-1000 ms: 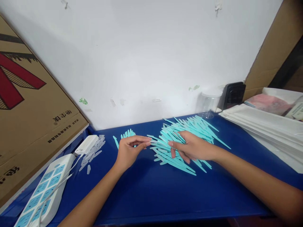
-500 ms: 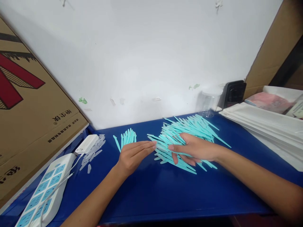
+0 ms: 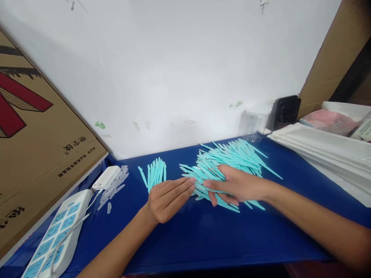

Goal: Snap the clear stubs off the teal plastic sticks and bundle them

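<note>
Slim turquoise sticks that look like eyebrow razors, with paler tips, lie in a large loose pile (image 3: 232,154) on the blue table. My right hand (image 3: 237,183) is closed around several turquoise razors (image 3: 203,173), thumb on top, their tips pointing left. My left hand (image 3: 171,197) has its fingers pressed together, the fingertips at the ends of those razors; whatever is pinched there is hidden. Just beyond my left hand lies a smaller, neater row of razors (image 3: 156,170). Small clear caps (image 3: 114,185) are scattered further left.
A white charger block (image 3: 106,177) sits by the caps, and a white power strip (image 3: 58,231) with cables lies at left. A printed cardboard box (image 3: 58,146) leans there. A clear jar (image 3: 256,123) stands behind the pile; white bags (image 3: 324,154) are stacked at right.
My left hand has shifted slightly down and right, its fingertips still at the razor tips. My right hand keeps its hold almost in place. The view has moved a little.
</note>
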{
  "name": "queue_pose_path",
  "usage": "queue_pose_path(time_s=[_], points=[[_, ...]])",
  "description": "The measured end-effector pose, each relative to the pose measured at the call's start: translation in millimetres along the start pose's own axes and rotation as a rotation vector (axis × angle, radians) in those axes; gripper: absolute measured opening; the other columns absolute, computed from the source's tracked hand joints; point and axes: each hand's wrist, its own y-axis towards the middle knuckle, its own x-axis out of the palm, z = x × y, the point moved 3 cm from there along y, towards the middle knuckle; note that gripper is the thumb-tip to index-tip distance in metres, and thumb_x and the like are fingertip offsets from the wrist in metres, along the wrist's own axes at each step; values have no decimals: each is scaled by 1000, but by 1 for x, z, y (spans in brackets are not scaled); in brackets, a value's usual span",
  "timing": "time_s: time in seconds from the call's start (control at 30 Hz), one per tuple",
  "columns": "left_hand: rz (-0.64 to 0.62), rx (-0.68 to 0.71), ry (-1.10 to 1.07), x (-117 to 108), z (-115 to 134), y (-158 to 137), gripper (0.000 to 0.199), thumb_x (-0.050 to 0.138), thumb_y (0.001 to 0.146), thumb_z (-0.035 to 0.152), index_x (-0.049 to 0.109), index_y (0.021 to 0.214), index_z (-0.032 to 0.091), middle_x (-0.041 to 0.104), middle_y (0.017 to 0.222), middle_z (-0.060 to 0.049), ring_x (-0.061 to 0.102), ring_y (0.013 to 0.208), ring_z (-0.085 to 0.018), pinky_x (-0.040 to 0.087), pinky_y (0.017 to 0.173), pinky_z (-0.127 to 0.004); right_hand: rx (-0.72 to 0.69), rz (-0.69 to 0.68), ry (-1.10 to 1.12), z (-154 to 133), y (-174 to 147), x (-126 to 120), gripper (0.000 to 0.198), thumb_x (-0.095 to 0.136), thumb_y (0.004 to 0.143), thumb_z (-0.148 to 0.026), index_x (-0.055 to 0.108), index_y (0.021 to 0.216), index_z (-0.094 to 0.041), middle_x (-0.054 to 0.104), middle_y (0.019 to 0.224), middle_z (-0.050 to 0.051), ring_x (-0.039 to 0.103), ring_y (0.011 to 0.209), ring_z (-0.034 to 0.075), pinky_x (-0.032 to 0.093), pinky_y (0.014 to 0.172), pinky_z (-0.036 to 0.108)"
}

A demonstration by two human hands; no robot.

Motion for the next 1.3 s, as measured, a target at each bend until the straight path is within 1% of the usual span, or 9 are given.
queue_pose_path(time_s=[0.1,0.23,0.37,0.47,0.63,0.8,0.93,1.13,1.3], points=[[63,-23,18,4,-4,-4,34,58,96,6,66,129,9,77,118,-15,71,115,-25,65,87,-31,-44,96,-29,-2,4,-9,44,66,91,-58,52,100,-17,77,86,8,55,42,9,43,42,25],[166,-67,11,13,-17,-15,38,61,92,2,68,128,13,77,119,-12,73,112,-24,64,90,-33,-158,444,-98,0,7,-41,33,59,97,-53,53,91,-21,72,79,6,68,57,18,55,51,30],[180,-120,-7,31,-29,-26,41,60,93,1,67,130,17,77,119,-10,72,114,-22,63,96,-36,-222,837,-316,2,1,-74,31,48,102,-51,52,90,-22,65,67,2,61,50,18,48,51,31],[46,-145,-44,47,-37,-28,40,53,96,2,65,131,18,75,125,-10,62,130,-25,54,108,-47,-254,970,-506,2,-1,-86,37,43,103,-50,51,80,-23,64,66,2,56,50,17,42,56,32],[-158,-309,24,33,-75,-36,29,53,100,14,71,122,20,73,128,-11,63,129,-27,44,113,-55,-238,940,-648,8,4,-85,34,44,104,-46,46,78,-24,66,70,4,60,66,21,39,66,33],[-572,-944,284,-38,-142,-89,33,61,93,46,79,103,20,79,89,-9,72,82,-28,53,75,-37,-117,843,-647,15,7,-77,26,44,103,-44,42,86,-25,68,78,5,62,72,23,39,66,33],[-846,-1222,253,-79,-173,-142,35,66,81,52,78,91,21,76,85,-6,70,78,-26,46,65,-31,-90,793,-695,16,8,-76,18,45,101,-40,45,93,-23,69,82,7,61,70,23,38,63,33],[-893,-1404,233,-83,-183,-169,42,68,73,57,75,93,20,77,93,-9,70,83,-27,45,63,-30,-132,739,-732,18,10,-74,17,43,101,-39,47,98,-23,72,86,9,64,79,27,40,66,34],[-909,-1377,238,-66,-180,-165,32,66,76,52,70,77,20,76,83,-9,69,78,-25,43,61,-28,-132,716,-723,16,10,-70,14,42,102,-37,45,98,-23,74,85,9,66,83,28,41,70,35]])
